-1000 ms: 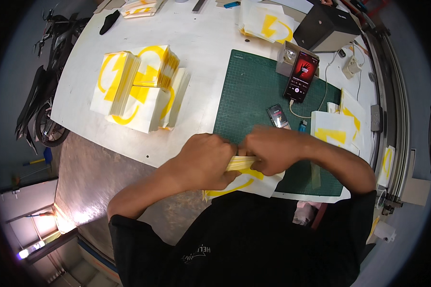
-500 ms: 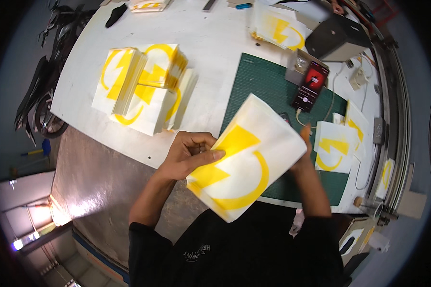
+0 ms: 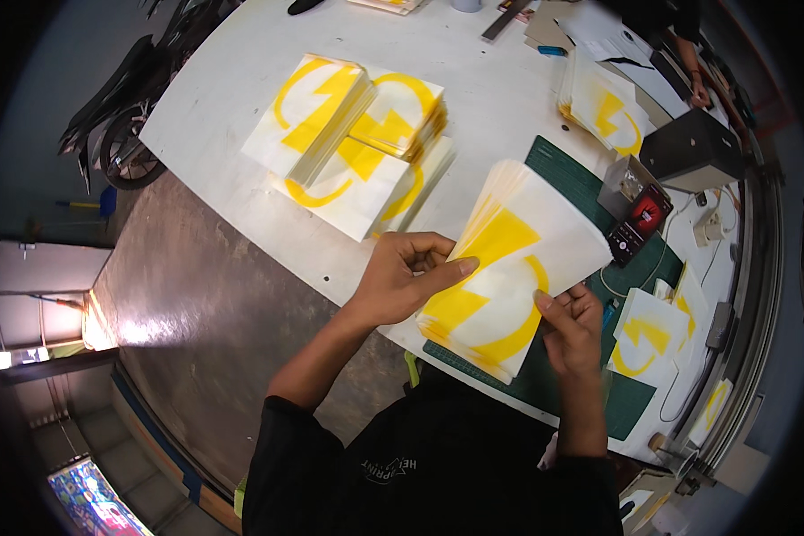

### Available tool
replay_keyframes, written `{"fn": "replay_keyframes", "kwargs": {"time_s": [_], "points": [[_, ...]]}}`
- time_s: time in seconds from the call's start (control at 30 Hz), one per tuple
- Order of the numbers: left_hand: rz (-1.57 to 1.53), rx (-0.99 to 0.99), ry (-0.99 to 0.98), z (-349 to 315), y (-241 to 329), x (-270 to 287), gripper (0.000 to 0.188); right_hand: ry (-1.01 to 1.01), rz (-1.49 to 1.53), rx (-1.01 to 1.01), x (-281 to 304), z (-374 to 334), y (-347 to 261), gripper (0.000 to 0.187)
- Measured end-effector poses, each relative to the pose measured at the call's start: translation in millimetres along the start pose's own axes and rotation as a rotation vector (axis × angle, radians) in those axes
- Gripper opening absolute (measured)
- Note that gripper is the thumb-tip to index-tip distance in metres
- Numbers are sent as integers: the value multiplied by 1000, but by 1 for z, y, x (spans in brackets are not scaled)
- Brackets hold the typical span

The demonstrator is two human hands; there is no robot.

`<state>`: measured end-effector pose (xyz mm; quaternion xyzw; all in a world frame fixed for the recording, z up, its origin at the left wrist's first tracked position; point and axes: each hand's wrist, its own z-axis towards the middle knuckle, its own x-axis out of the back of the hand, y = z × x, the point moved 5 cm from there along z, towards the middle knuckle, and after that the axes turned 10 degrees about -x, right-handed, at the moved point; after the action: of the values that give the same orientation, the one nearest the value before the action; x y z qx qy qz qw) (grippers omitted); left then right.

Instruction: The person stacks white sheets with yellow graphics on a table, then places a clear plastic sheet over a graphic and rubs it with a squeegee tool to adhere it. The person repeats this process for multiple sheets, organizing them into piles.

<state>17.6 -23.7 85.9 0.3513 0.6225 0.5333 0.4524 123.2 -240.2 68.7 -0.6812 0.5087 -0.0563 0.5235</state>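
Left hand (image 3: 400,284) pinches sheets (image 3: 514,275) thumb-over; right hand (image 3: 575,338) likewise

A broad lane is left across the white table (image 3: 491,98) between the piled papers (image 3: 330,125) and the far paper stack (image 3: 603,107); more bare tabletop is found left of the piles. No gap for a hand is offered among the piles, which are packed together. Passage over the mat (image 3: 634,406) is blocked by the paper bundle (image 3: 509,277), held between left hand (image 3: 402,277) and right hand (image 3: 573,335). Beyond, the way is crowded by the phone (image 3: 640,225), small box (image 3: 630,186) and black box (image 3: 693,154). Rightward, reach is hindered by loose papers (image 3: 643,330).
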Motion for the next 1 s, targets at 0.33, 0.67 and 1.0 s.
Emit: {"fn": "replay_keyframes", "kwargs": {"time_s": [0.33, 0.67, 1.0], "points": [[381, -514, 841, -28, 71, 140, 40, -252, 34, 8, -98, 94, -41, 36], [750, -221, 673, 64, 63, 315, 73, -149, -95, -36, -135, 165, 9, 25], [530, 261, 206, 122, 33, 307, 92, 9, -158, 18, -129, 170, 19, 31]]}}
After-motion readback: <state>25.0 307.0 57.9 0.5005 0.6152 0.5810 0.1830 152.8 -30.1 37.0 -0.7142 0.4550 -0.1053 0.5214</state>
